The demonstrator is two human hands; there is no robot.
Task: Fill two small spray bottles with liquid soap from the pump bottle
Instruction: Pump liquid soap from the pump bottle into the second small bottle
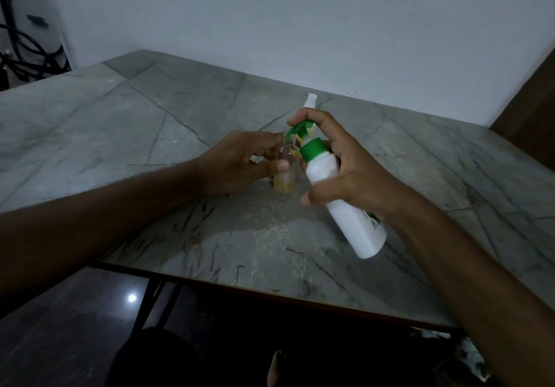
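The pump bottle [345, 206] is white plastic with a green collar and green pump head, tilted over so its nozzle points down and left at the mouth of a small bottle [284, 176]. That small bottle is clear, stands upright on the table, uncapped, and holds yellowish soap in its lower part. Behind the pump head a second bottle [310, 101] shows only its white spray top, apparently standing upright; its body is hidden, so its fill cannot be told.

On the table [180, 122], the small open bottle [284, 181] stands just left of the tilted pump bottle [345, 203], a capped spray bottle [310, 100] behind it.
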